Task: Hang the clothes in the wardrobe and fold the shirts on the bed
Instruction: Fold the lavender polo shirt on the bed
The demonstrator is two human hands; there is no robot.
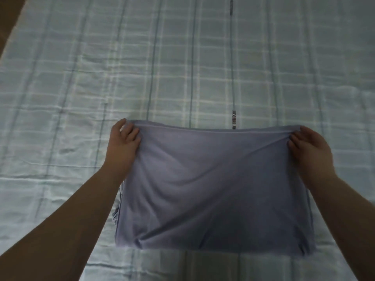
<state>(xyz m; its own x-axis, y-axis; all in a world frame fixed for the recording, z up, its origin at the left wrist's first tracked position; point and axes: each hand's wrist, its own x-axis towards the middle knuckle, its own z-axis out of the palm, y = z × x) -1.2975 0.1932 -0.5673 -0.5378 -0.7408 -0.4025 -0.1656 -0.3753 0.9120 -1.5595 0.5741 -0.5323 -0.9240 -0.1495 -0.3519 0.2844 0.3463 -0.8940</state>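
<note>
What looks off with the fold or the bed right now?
Little stands out. The blue shirt is a fairly square fold, pinched at its far corners by the left hand and right hand. Some layers bunch out at its left edge. The plaid bedsheet is only creased.

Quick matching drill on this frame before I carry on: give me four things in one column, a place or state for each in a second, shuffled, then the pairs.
1. left hand
2. right hand
3. shirt
4. bedsheet

A. light checked, spread under everything
B. lavender, folded into a rectangle
C. grips the shirt's far right corner
D. grips the shirt's far left corner

Pairs: 1-D, 2-C, 3-B, 4-A
</note>
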